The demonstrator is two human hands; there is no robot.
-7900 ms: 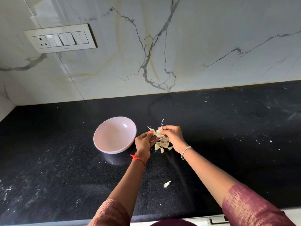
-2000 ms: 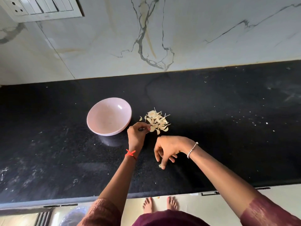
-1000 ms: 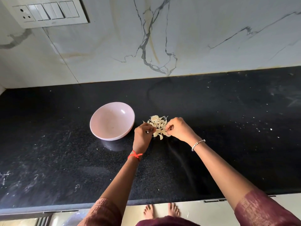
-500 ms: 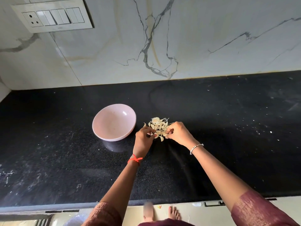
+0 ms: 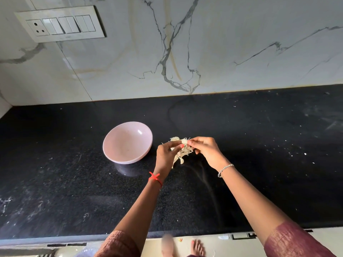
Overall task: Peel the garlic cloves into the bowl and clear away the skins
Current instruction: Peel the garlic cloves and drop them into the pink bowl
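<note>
Black counter (image 5: 55, 182) under you: bowl (image 5: 128, 142) sits just left of your left hand (image 5: 166, 156). Both hands are close together, pinching the skins (image 5: 182, 153) between them, right hand (image 5: 206, 151) at the top. Likely the clearing step; next, lift the clump without shedding flakes.

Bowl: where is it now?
Head view: the pink bowl sits on the black countertop, left of centre, left of the left hand and the garlic skins.
</note>
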